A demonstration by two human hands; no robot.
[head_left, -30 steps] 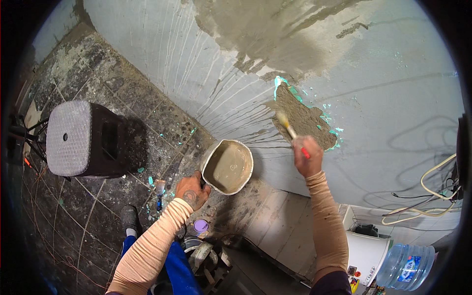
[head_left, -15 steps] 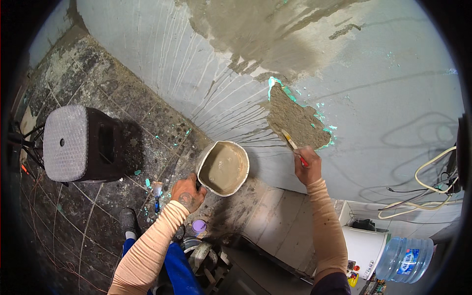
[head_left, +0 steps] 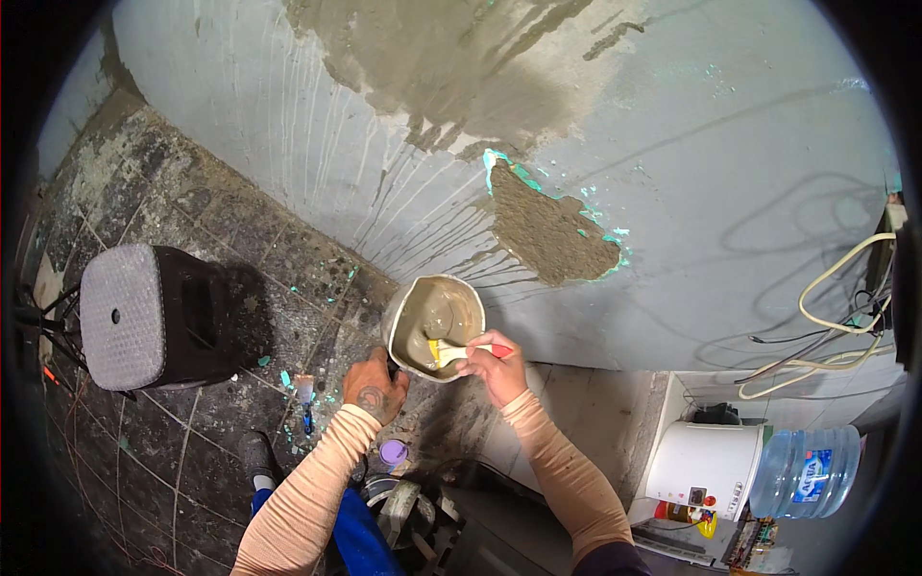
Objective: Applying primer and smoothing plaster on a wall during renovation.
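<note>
My left hand grips the side of a pale pot that holds a wet grey-brown slurry. The part of the pot inside my fist is mostly hidden. In my right hand is a paintbrush with a white and red handle. Its yellowish bristles dip into the slurry at the pot's near right side. Beyond the pot, the grey wall has a rough brown bare patch edged with turquoise flakes. Dark wet drips run down from that patch.
A dark stool with a light textured top stands at left. A scraper and a purple lid lie on the stained tile floor. At right are a large water bottle, a white appliance and loose cables.
My right hand has brought the paintbrush from the bare wall patch down and left into the pot. My left hand keeps hold of the pot. The view has shifted slightly.
</note>
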